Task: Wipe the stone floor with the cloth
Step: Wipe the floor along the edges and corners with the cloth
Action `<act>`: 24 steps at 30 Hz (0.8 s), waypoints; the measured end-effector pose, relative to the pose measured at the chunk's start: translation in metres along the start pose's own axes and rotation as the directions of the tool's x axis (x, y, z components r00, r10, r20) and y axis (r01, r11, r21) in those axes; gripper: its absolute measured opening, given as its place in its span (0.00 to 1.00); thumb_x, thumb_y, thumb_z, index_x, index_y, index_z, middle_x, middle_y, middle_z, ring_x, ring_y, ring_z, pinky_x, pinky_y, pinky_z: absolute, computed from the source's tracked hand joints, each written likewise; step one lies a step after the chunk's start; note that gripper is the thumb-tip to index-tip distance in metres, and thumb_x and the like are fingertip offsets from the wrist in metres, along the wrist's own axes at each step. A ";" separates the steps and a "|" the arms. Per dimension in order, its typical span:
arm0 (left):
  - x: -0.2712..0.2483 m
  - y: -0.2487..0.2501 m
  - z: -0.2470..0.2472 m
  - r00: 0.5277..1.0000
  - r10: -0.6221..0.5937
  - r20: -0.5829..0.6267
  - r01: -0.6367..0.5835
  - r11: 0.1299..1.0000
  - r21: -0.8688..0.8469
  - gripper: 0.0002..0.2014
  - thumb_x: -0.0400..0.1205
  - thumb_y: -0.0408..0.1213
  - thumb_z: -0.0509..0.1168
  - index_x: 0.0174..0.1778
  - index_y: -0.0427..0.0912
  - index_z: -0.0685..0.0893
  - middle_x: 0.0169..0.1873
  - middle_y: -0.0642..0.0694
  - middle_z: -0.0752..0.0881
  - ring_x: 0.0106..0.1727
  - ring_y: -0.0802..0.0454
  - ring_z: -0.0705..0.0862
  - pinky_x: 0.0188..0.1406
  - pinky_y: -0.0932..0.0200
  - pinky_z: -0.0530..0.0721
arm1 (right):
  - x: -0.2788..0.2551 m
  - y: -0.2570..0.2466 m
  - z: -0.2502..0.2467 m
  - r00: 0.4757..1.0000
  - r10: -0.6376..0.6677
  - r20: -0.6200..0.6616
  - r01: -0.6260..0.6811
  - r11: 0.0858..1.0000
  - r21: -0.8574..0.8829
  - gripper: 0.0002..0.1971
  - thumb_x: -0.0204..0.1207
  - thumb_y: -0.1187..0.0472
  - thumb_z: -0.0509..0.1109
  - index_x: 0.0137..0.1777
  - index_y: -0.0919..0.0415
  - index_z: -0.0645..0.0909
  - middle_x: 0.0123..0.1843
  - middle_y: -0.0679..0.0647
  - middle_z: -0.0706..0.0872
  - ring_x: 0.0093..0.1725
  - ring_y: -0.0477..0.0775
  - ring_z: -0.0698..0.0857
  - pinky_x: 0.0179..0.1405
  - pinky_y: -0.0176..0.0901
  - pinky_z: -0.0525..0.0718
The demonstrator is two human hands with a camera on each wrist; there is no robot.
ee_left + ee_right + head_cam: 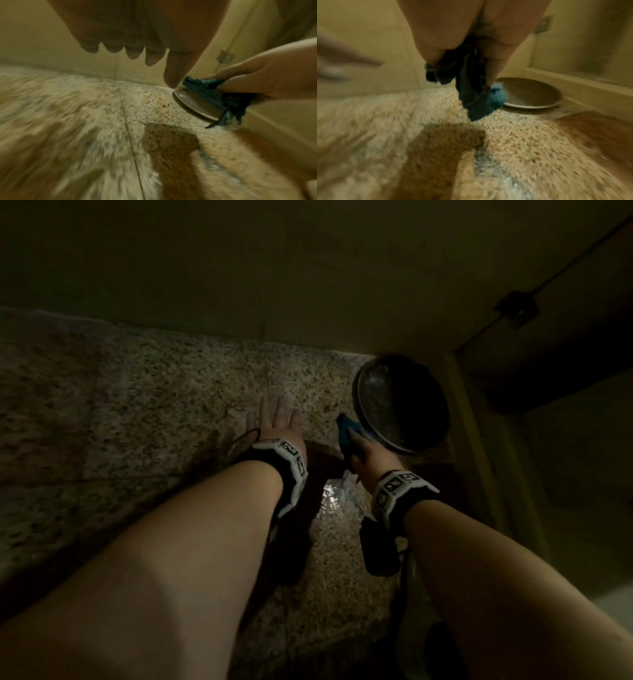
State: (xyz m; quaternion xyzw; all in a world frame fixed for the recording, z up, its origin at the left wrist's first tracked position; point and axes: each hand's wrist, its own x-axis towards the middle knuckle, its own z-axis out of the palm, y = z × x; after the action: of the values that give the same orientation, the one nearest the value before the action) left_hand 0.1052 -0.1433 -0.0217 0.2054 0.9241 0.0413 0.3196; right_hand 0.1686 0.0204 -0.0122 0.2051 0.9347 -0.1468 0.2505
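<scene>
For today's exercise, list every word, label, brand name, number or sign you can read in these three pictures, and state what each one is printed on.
No readable text: none of the three views shows a word, brand or number.
Left wristband: black-and-white square marker patterns, not letters.
Right wristband: the same kind of marker patterns, not letters.
Cloth, metal dish, stone floor: no print visible; the wrist views are blurred.

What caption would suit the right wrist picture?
Right hand grips a blue cloth hanging above the speckled stone floor, beside a metal dish.

Round dish (404, 405) on the stone floor (171, 405) by the wall (308, 285), right of both hands.
</scene>
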 end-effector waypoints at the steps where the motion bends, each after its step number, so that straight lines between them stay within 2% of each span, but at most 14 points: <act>1: 0.007 0.004 -0.001 1.000 0.007 -0.009 -0.007 1.000 0.028 0.39 0.85 0.51 0.54 0.83 0.44 0.36 0.81 0.41 0.31 0.81 0.34 0.33 0.79 0.38 0.39 | 0.007 0.006 0.004 1.000 -0.025 0.015 0.026 0.999 -0.029 0.28 0.86 0.60 0.56 0.84 0.47 0.53 0.86 0.50 0.49 0.84 0.56 0.52 0.78 0.43 0.55; 4: 0.033 0.008 0.001 1.000 -0.015 -0.013 0.017 0.989 0.148 0.46 0.82 0.56 0.59 0.83 0.44 0.34 0.81 0.41 0.30 0.81 0.35 0.33 0.80 0.38 0.36 | 0.034 0.022 0.020 0.995 -0.066 0.070 0.072 0.994 -0.085 0.29 0.87 0.62 0.54 0.84 0.45 0.49 0.86 0.49 0.44 0.85 0.57 0.44 0.80 0.51 0.53; 6: 0.049 0.009 0.009 0.999 -0.042 -0.005 0.042 0.977 0.210 0.48 0.81 0.59 0.60 0.82 0.44 0.32 0.81 0.40 0.30 0.81 0.35 0.33 0.79 0.38 0.36 | 0.054 0.036 0.036 0.984 -0.067 0.167 0.092 0.984 -0.150 0.29 0.88 0.60 0.53 0.84 0.45 0.48 0.86 0.50 0.41 0.84 0.59 0.40 0.81 0.56 0.50; 9: 0.074 0.011 0.021 0.998 -0.063 -0.011 0.064 0.964 0.260 0.47 0.82 0.59 0.58 0.82 0.44 0.31 0.81 0.40 0.31 0.81 0.35 0.34 0.79 0.37 0.37 | 0.073 0.055 0.057 0.961 -0.024 0.275 0.099 0.960 -0.264 0.29 0.87 0.50 0.53 0.85 0.45 0.45 0.85 0.52 0.35 0.83 0.62 0.35 0.81 0.60 0.40; 11: 0.086 0.015 0.030 0.999 -0.047 -0.004 0.046 0.955 0.294 0.47 0.81 0.61 0.56 0.82 0.44 0.32 0.81 0.39 0.32 0.82 0.35 0.35 0.79 0.38 0.39 | 0.077 0.062 0.069 0.964 -0.033 0.264 0.095 0.969 -0.226 0.32 0.86 0.44 0.52 0.85 0.46 0.43 0.85 0.51 0.34 0.83 0.60 0.35 0.81 0.59 0.40; 15: 0.100 0.029 0.048 0.997 -0.038 0.062 0.018 0.957 0.290 0.43 0.83 0.59 0.54 0.83 0.45 0.34 0.81 0.41 0.32 0.82 0.35 0.35 0.80 0.37 0.40 | 0.079 0.068 0.083 0.969 -0.051 0.244 0.092 0.983 -0.159 0.33 0.86 0.43 0.51 0.84 0.44 0.37 0.84 0.50 0.30 0.83 0.58 0.33 0.81 0.56 0.41; 19: 0.109 0.037 0.058 0.990 -0.069 0.121 0.030 0.954 0.299 0.39 0.85 0.57 0.50 0.83 0.47 0.34 0.81 0.42 0.30 0.81 0.36 0.32 0.80 0.37 0.40 | 0.082 0.072 0.090 0.977 -0.080 0.198 0.117 0.975 -0.187 0.32 0.86 0.45 0.48 0.84 0.44 0.36 0.84 0.51 0.29 0.83 0.59 0.32 0.82 0.56 0.40; 24: 0.116 0.034 0.067 0.989 -0.024 0.144 -0.019 0.957 0.289 0.38 0.86 0.58 0.48 0.82 0.48 0.33 0.81 0.44 0.29 0.81 0.38 0.32 0.80 0.38 0.38 | 0.110 0.077 0.071 0.962 -0.160 0.223 0.220 0.934 -0.280 0.32 0.86 0.44 0.49 0.84 0.45 0.37 0.84 0.50 0.30 0.83 0.58 0.34 0.81 0.55 0.40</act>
State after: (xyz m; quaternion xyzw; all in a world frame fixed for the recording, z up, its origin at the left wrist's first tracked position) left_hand 0.0758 -0.0692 -0.1343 0.2511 0.8945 -0.1100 0.3531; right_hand 0.1453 0.0954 -0.1424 0.0571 0.9322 -0.0451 0.3544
